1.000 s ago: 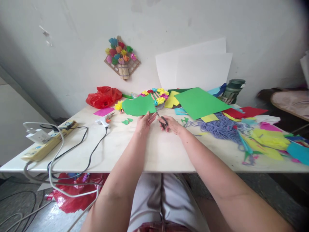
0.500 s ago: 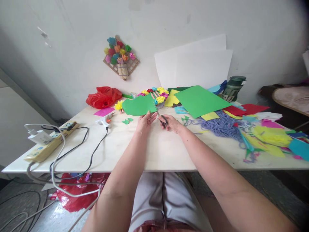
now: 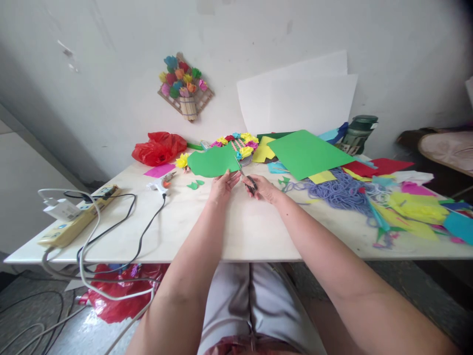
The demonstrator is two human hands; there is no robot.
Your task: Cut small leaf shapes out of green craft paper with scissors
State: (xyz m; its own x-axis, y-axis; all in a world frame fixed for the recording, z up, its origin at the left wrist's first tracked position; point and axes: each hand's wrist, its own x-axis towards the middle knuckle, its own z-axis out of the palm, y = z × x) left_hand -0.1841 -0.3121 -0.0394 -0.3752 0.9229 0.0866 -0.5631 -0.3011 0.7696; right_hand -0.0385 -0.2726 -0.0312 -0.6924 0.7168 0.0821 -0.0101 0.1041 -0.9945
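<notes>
Two bare hands are meeting over the middle of a pale desk (image 3: 236,231). The left hand (image 3: 221,186) is pinching the near edge of a curved piece of green craft paper (image 3: 212,162), its grip closed on the sheet. The right hand (image 3: 263,188) is clenching its grip around the handles of small dark-handled scissors (image 3: 247,178), whose blades are pointing up into the paper's right edge. Whether the blades are parted is too small to tell.

The paper is lying low over the desk, reaching away from the person toward a basket of coloured paper flowers (image 3: 240,145). Two small green paper offcuts (image 3: 194,185) are lying just left of the left hand. Beyond them a white hot-glue gun (image 3: 160,184) is resting, its black cord (image 3: 142,231) trailing off the front edge near a yellowed power strip (image 3: 76,217). A large green paper sheet (image 3: 306,154), a tangle of purple yarn (image 3: 340,191) and bright paper scraps are crowding the right side.

The left fingertips are sitting very near the blades, so a slip of the thin sheet would likely bring a nick. Held at one edge only, the paper may well flop and pull the cut off its line. The left forearm is hanging near the cord, and a snag there could drag the glue gun.
</notes>
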